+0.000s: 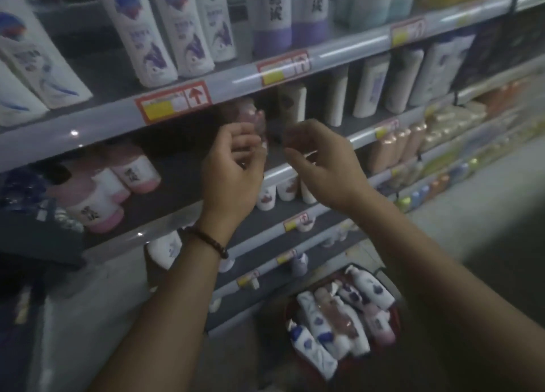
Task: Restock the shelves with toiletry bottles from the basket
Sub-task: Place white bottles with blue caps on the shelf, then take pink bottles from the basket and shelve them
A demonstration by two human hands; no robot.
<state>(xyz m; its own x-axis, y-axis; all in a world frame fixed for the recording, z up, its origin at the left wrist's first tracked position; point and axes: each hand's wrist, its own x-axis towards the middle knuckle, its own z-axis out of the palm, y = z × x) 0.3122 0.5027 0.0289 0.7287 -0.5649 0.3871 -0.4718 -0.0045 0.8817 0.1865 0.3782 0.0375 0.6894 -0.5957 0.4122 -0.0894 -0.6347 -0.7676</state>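
1. Left hand [233,167] is raised to the middle shelf [182,185], its fingers curled toward a pink bottle [250,117]. Blur hides whether they pinch it or only touch it, so I cannot tell the grip.
2. That pink bottle stands upright just inside the shelf edge, directly beyond the left fingertips and between the two hands.
3. Right hand [318,161] hangs loosely curled and holds nothing. It is just right of the bottle and apart from it.
4. Down at the near right, the basket [396,321] is heaped with white and pink bottles. The restocking looks early, since most of the stock is yet to be shelved and bare shelf remains left of the hands.
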